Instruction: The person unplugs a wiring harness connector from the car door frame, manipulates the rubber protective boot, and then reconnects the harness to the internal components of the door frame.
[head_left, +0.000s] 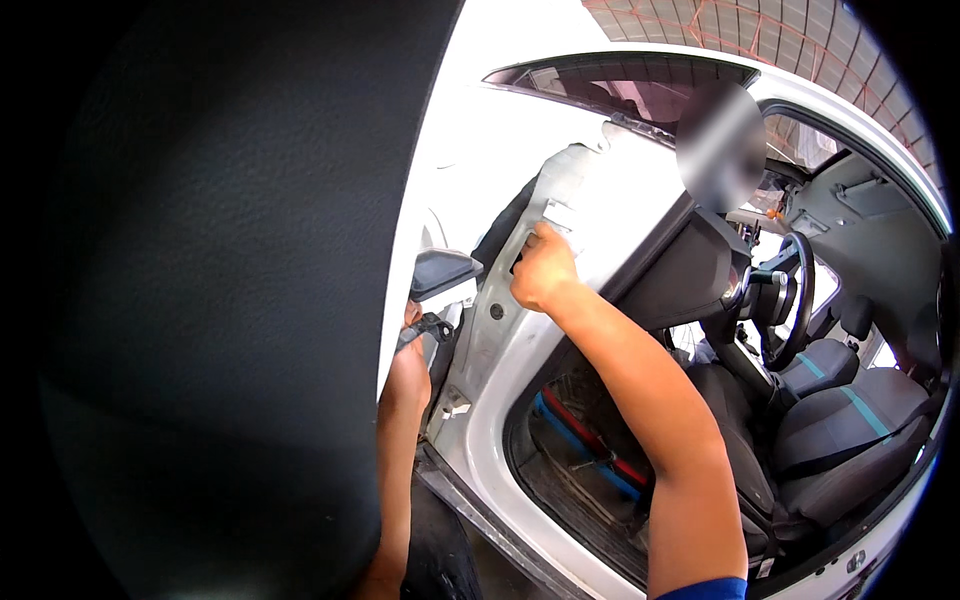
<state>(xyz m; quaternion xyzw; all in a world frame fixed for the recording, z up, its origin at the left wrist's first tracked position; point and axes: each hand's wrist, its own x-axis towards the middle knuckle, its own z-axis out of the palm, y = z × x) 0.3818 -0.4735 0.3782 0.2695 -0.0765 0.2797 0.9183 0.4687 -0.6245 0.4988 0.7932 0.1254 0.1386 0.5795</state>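
My right hand (pixel 543 267) presses with curled fingers at a dark spot on the white car's door pillar (pixel 494 355), below a small pale piece (pixel 557 212); what the fingers grip is hidden. My left hand (pixel 408 316) reaches up along the edge of the open door (pixel 240 300), behind a black metal hinge piece (pixel 434 328), its fingers mostly hidden. Just above that hand sits a dark wedge-shaped part (pixel 440 270) with a pale lower side, beside the white body panel (pixel 470 160).
The car's interior fills the right: steering wheel (pixel 803 300), dashboard (pixel 680 270), grey seats (pixel 840 430) with teal stripes. Red and blue strips (pixel 590 440) lie in the footwell above the door sill (pixel 470 505). A blurred oval covers part of the windscreen area. A red-framed roof (pixel 760 35) arches overhead.
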